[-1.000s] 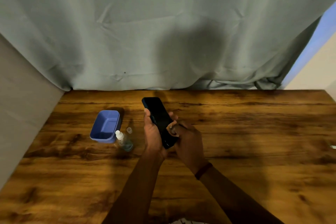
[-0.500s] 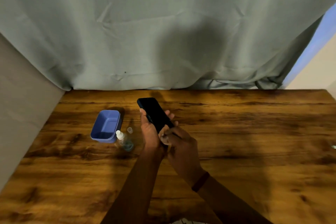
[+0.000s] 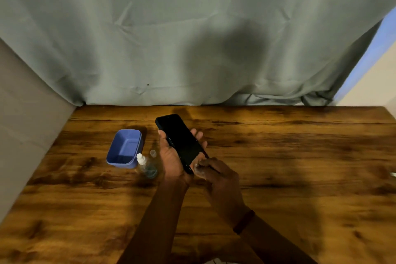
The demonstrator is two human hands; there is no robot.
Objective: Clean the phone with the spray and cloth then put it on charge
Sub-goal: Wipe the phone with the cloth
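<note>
We see the phone (image 3: 182,141) held above the table (image 3: 300,156), dark screen up, in the left hand (image 3: 171,156), whose thumb and fingers curl round its long edges. The right hand (image 3: 220,182) is curled at the phone's near end, fingertips touching it, though we cannot tell what, if anything, they pinch. Left of the hands a spray bottle (image 3: 146,166) stands just beside a blue tub (image 3: 125,149).

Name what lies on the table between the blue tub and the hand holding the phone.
The head view shows a clear spray bottle and a small clear cap between the blue tub and the left hand, which grips the phone.
</note>
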